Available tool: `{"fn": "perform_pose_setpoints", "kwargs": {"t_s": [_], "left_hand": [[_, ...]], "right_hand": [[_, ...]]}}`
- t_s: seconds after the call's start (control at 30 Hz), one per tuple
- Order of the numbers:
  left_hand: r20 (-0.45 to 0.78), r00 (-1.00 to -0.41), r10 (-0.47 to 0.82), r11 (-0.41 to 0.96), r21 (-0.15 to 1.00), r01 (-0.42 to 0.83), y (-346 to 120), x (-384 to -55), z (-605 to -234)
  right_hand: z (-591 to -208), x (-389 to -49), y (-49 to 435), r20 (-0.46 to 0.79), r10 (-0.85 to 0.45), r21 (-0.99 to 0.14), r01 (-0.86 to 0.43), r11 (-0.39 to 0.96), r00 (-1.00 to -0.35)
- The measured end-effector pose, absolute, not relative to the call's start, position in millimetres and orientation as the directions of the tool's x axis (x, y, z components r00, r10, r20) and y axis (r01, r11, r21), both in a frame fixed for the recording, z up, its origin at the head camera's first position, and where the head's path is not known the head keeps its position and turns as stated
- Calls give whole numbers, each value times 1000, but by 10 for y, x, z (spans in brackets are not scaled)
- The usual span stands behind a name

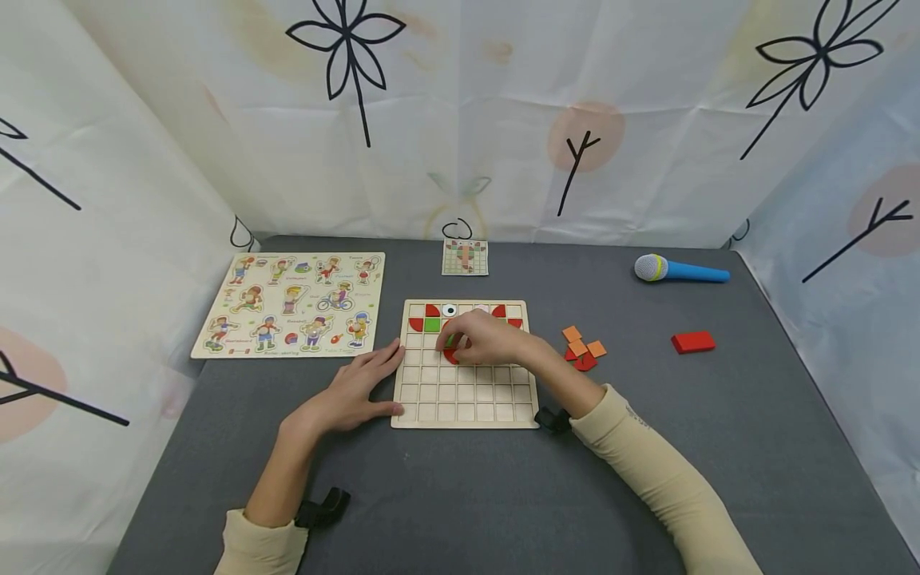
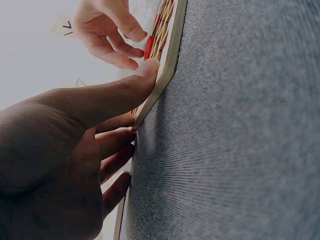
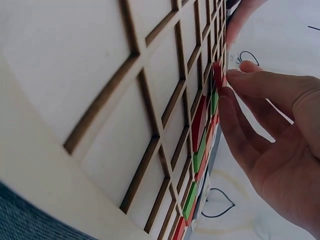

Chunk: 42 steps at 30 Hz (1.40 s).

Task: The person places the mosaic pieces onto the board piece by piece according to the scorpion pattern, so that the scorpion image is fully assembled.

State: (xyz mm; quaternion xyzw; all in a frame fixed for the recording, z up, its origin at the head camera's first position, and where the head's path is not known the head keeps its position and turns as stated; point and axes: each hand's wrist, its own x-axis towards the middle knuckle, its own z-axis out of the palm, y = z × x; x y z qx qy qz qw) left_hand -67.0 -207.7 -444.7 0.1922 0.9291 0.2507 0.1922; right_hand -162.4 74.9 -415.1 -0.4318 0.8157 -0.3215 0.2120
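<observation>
A wooden grid board [image 1: 467, 407] lies on the table, with red, green and eye-marked tiles in its far rows. My left hand [image 1: 352, 393] rests along the board's left side, fingers extended, with its thumb [image 2: 147, 70] touching the rim near the front corner. Over the left-middle of the grid, my right hand [image 1: 489, 337] pinches a small red tile [image 3: 217, 74] between thumb and fingers. The hand hides part of the tile and several cells. A red tile [image 3: 199, 122] and a green tile [image 3: 199, 156] sit in nearby cells.
Loose orange tiles [image 1: 596, 349] and red tiles [image 1: 585, 362] lie right of the board. Farther right are a red block [image 1: 693, 343] and a blue toy microphone [image 1: 693, 272]. A picture board [image 1: 287, 319] lies at left; a small pattern card [image 1: 465, 259] lies behind the grid.
</observation>
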Motion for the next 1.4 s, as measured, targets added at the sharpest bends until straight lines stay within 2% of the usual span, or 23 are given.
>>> {"fn": "perform_pose_setpoints", "kwargs": {"t_s": [0.3, 0.73, 1.4], "left_hand": [[-265, -853, 450, 802, 541, 255, -2075, -673, -4443], [-255, -853, 455, 800, 537, 266, -2087, -679, -4455], [-239, -854, 463, 789, 551, 274, -2082, -653, -4446]], "right_hand": [[-4172, -1616, 716, -100, -842, -693, -570, 441, -531], [-4183, -1598, 646, -74, -840, -649, -614, 449, -537], [-4185, -1554, 765, -50, -832, -680, -591, 433, -552]]}}
